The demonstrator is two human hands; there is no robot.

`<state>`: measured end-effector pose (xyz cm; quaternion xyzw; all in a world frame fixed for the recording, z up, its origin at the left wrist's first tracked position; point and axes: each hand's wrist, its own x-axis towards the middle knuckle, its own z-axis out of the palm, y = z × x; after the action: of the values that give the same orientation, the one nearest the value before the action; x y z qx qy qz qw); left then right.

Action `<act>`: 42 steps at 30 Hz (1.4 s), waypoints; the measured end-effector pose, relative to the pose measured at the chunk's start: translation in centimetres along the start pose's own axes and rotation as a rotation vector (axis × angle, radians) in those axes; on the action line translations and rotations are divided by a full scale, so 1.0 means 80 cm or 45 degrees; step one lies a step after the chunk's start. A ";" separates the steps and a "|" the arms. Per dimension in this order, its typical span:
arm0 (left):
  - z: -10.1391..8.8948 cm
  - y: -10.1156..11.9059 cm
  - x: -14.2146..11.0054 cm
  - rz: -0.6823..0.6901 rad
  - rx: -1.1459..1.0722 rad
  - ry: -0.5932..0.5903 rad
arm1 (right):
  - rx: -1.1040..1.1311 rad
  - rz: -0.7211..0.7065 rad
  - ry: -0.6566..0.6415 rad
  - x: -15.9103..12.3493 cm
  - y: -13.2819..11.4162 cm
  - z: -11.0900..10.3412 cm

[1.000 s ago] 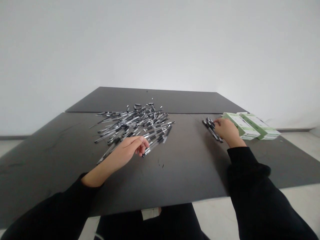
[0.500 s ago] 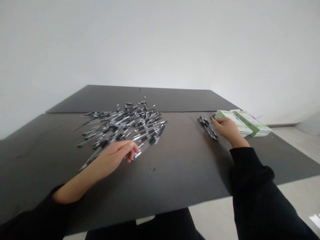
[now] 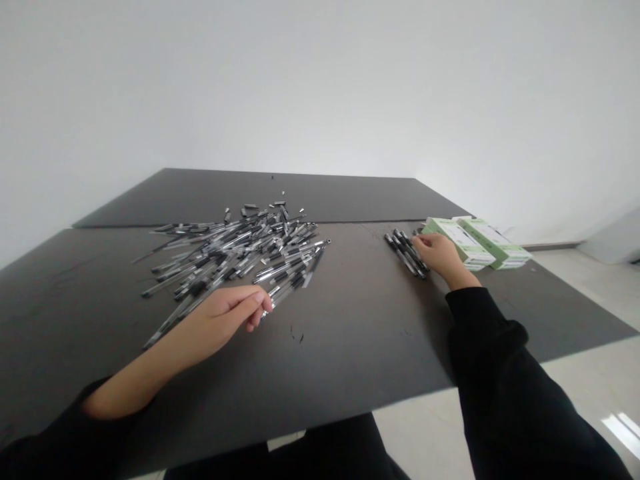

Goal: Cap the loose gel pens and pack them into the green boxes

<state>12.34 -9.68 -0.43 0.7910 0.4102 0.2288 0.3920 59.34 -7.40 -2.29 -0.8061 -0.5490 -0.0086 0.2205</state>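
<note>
And the right hand (image 3: 440,255) has closed in on the small row of pens (image 3: 400,252), now fanned wider, beside the green-and-white boxes (image 3: 463,245)! Palm down, fingers bunched; left hand (image 3: 235,310) curls at the pen pile's (image 3: 250,243) near edge. Either one's grip? Can't tell.

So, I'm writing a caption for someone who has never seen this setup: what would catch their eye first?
Probably the big messy pile of pens on the left of the dark table, with the left hand at its near edge. Next, the small, neat row of pens on the right, by the right hand, and the green and white boxes just beyond.
</note>
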 end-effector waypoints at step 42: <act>-0.001 -0.016 0.005 -0.039 0.060 -0.111 | -0.452 0.461 -0.155 -0.014 -0.015 -0.009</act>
<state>11.88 -8.86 -1.39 0.8029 0.4100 0.1785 0.3941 58.04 -8.26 -1.53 -0.9164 -0.3979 -0.0166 0.0401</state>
